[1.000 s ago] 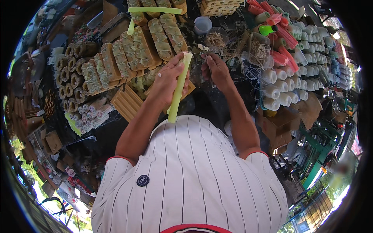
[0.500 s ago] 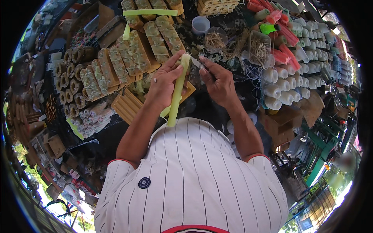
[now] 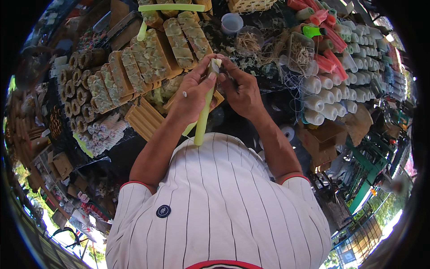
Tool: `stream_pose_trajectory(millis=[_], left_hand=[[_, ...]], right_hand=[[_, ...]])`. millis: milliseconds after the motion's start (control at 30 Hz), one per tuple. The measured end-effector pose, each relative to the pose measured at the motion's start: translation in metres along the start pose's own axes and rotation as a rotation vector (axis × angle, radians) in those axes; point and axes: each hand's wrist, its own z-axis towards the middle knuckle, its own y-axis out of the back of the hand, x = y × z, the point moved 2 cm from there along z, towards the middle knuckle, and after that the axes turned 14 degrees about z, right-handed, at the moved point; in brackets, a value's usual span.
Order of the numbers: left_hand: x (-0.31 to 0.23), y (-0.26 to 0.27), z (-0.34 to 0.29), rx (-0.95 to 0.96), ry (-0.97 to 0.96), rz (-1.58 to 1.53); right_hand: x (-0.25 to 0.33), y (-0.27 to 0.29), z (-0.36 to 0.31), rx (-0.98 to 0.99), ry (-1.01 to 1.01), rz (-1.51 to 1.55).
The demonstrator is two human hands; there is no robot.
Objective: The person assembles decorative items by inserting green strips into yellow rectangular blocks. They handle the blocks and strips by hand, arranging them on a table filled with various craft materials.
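My left hand (image 3: 193, 92) is closed round a long pale-green candle (image 3: 203, 120). The candle slants up from my shirt front, with its whitish end at my fingertips. My right hand (image 3: 243, 91) meets that end from the other side, its fingers pinched on a small knife whose short grey blade (image 3: 215, 68) lies flat against the candle's tip. Most of the knife's handle is hidden by my fingers. Another green candle (image 3: 172, 7) lies across yellowish blocks (image 3: 159, 54) topped with crusty green wax, beyond my left hand.
At the right stand rows of white candles (image 3: 329, 96) with red ones (image 3: 331, 38) above them. A white cup (image 3: 232, 23) and a clear tub of wicks (image 3: 301, 53) sit ahead. Ridged moulds (image 3: 144, 119) lie left of my hands; a cardboard box (image 3: 323, 141) is at right.
My right hand has moved left and closer to my left hand, bringing the blade onto the candle's end. My left hand keeps its hold on the candle.
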Motion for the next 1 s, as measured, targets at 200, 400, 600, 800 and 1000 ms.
stream_pose_trajectory(millis=[200,400,600,800,1000], left_hand=[[0.006,-0.004,0.007,-0.102,-0.006,0.066],[0.005,-0.004,0.014,-0.052,0.038,0.117],[0.001,0.009,0.014,-0.008,0.051,-0.155],[0.001,0.010,0.013,0.044,0.112,-0.298],[0.000,0.011,0.010,0.151,0.103,-0.315]], right_hand=[[-0.003,-0.014,0.003,-0.150,-0.019,0.016],[-0.032,-0.010,0.007,-0.185,-0.423,0.511],[-0.003,0.000,-0.007,0.003,-0.170,0.085],[0.005,0.005,-0.006,0.045,-0.034,-0.156],[0.001,0.008,-0.007,0.022,-0.031,-0.099]])
